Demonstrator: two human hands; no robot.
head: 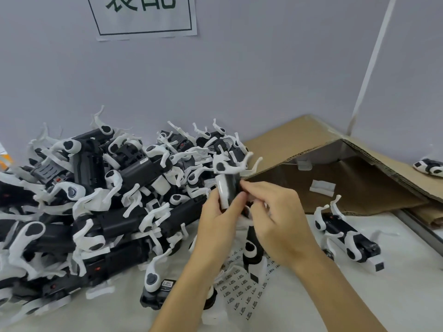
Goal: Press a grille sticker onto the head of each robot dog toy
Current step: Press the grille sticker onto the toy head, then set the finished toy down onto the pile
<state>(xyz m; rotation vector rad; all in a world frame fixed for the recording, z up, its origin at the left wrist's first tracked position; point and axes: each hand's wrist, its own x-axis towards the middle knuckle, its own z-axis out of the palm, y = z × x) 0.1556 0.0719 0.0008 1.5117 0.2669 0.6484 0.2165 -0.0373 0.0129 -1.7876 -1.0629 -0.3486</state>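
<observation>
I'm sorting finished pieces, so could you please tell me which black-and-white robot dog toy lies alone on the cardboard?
The small black-and-white robot dog toy at the far right edge; every other toy lies piled or on the white table.

Blocked on the left by a heaped pile of robot dog toys (96, 200) (legs jutting upward). Hemmed on the right by a cardboard box (359, 178) and one lone toy (347, 233). Open cloth (395, 295) at near right, beside sticker sheets (242, 288).
</observation>
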